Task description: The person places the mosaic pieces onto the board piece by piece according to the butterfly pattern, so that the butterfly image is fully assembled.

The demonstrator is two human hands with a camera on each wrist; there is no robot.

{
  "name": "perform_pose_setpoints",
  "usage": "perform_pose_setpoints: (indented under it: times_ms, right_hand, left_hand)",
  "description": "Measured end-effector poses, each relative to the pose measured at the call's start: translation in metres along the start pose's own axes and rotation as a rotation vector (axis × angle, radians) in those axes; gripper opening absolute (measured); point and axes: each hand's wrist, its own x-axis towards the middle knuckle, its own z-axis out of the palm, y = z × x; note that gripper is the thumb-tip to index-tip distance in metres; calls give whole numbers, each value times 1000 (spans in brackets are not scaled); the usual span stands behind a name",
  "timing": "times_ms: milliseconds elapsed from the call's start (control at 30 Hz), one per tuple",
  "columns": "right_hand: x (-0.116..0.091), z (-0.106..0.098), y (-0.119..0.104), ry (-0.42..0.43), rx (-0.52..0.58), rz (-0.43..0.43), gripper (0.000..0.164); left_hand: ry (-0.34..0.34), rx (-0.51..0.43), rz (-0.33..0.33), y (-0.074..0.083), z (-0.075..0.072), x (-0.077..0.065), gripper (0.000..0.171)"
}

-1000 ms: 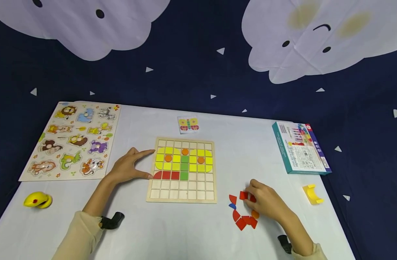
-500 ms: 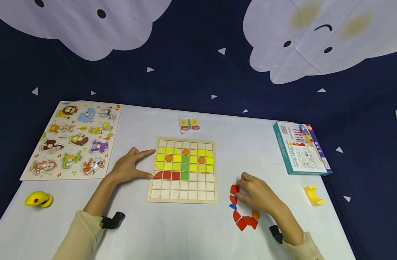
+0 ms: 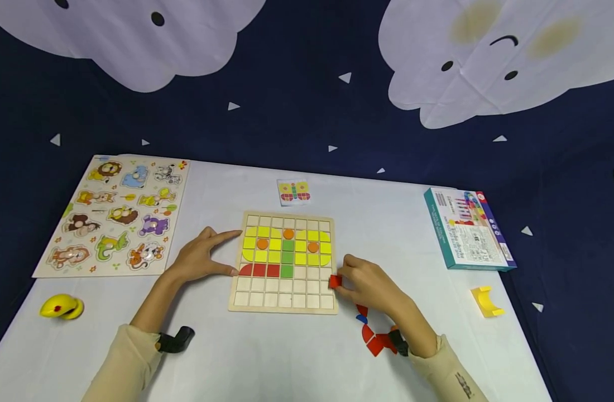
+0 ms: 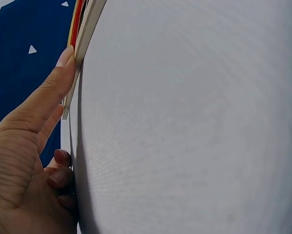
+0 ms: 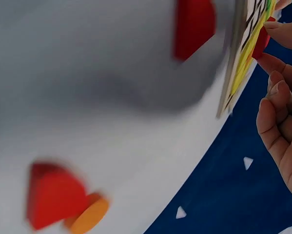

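A square wooden grid board (image 3: 283, 307) lies mid-table in the head view, with yellow, orange, green and red tiles set in its cells. At its left edge is my left hand (image 3: 198, 258), thumb and index finger spread apart and touching the frame. My right hand (image 3: 369, 286) pinches a red square tile (image 3: 335, 281) between thumb and index finger, at the board's right edge. In the right wrist view the same red tile (image 5: 261, 44) shows between the fingertips. Loose red tiles (image 3: 374, 348) and a blue half-round tile (image 3: 361, 319) lie below the right hand, partly hidden by the forearm.
A butterfly pattern card (image 3: 294, 192) lies behind the board. At left are an animal puzzle board (image 3: 111, 218) and a yellow toy (image 3: 61, 306). To the right stand a box (image 3: 469, 229) and a yellow curved piece (image 3: 486, 302). Dark cloth hangs behind.
My right hand has picked up a red square tile from the loose group and carried it left to the board's right edge. My left hand stays at the board's left edge.
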Motion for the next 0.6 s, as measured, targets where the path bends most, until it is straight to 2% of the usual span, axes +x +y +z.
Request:
perform_pose_setpoints:
  times_ms: [167,367,600]
  right_hand:
    - [16,2,-9,-12,-4,-33,23]
    - [34,6,-18,-19,-3,-56,16]
    - [55,11,-29,-26,-52,-98,13]
  left_hand:
    - [0,-3,-1,1,-1,0,94]
    - [-2,-4,-3,0,-1,0,94]
    - [-1,-9,-4,0,0,0,95]
